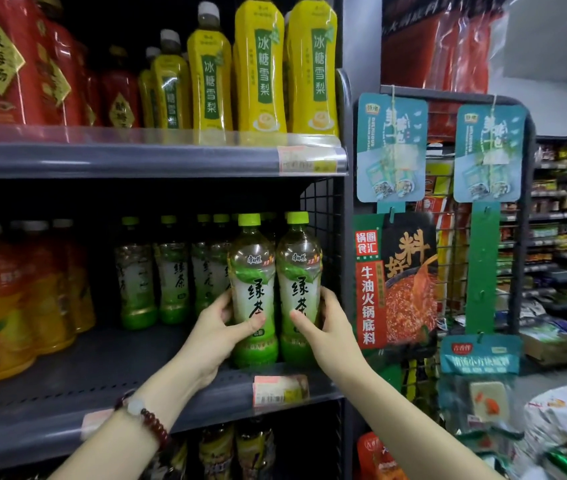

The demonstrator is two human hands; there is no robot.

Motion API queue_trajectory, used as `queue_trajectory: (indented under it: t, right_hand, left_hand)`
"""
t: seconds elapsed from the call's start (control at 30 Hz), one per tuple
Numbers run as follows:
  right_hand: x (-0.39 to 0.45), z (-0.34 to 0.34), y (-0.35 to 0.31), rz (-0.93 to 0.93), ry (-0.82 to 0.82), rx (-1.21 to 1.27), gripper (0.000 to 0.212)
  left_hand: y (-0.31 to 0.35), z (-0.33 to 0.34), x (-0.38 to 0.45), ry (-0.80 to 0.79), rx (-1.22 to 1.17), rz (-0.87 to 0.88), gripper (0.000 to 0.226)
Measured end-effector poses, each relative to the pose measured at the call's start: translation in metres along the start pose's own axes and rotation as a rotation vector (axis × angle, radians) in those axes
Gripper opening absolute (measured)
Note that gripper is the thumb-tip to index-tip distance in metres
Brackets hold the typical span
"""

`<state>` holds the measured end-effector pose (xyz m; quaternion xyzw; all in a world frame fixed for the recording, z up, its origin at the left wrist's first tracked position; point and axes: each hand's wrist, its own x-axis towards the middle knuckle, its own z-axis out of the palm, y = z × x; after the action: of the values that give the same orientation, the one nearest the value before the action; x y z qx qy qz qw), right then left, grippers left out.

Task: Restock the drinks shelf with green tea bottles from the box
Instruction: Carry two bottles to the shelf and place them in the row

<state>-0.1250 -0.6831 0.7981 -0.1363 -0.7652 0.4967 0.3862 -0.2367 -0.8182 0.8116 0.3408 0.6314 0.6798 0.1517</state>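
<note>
Two green tea bottles stand upright side by side at the front right of the middle shelf (171, 386). My left hand (218, 327) grips the left front bottle (253, 271) around its lower body. My right hand (327, 323) grips the right front bottle (298, 268) the same way. Both have green caps and white-green labels. Behind them, several more green tea bottles (171, 271) stand in rows deeper on the shelf. No box is in view.
Orange drink bottles (15, 306) fill the shelf's left. Yellow pear drink bottles (261, 71) and red bottles (15, 64) stand on the upper shelf. A wire side panel (323, 209) bounds the shelf on the right, with hanging snack packets (410, 282) beyond it.
</note>
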Motion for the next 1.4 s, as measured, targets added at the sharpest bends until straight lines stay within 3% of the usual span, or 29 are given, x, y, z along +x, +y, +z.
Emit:
queue_trajectory:
  t: [0.2, 0.4, 0.67, 0.9, 1.1, 1.4]
  right_hand:
    - [-0.003, -0.003, -0.005, -0.001, -0.007, -0.036, 0.059]
    - [-0.019, -0.011, -0.006, -0.019, -0.054, -0.201, 0.058]
    - [-0.036, -0.033, -0.009, -0.112, -0.132, -0.402, 0.052]
    - [-0.05, -0.058, -0.012, -0.155, -0.14, -0.64, 0.039]
    - [-0.071, -0.1, 0.011, -0.003, -0.062, -0.772, 0.038]
    - [-0.107, -0.216, 0.067, 0.288, 0.052, -0.91, 0.035]
  left_hand:
    - [0.005, 0.002, -0.008, 0.052, 0.179, 0.025, 0.102]
    - [0.008, 0.013, -0.028, 0.175, 0.541, 0.093, 0.061]
    - [0.009, 0.013, -0.057, 0.29, 0.805, 0.187, 0.052]
    - [0.007, 0.03, -0.073, 0.123, 0.985, 0.359, 0.036]
    - [-0.012, 0.081, -0.068, -0.097, 0.991, 0.429, 0.036]
    - [-0.045, 0.217, -0.066, -0.416, 0.998, 0.481, 0.036]
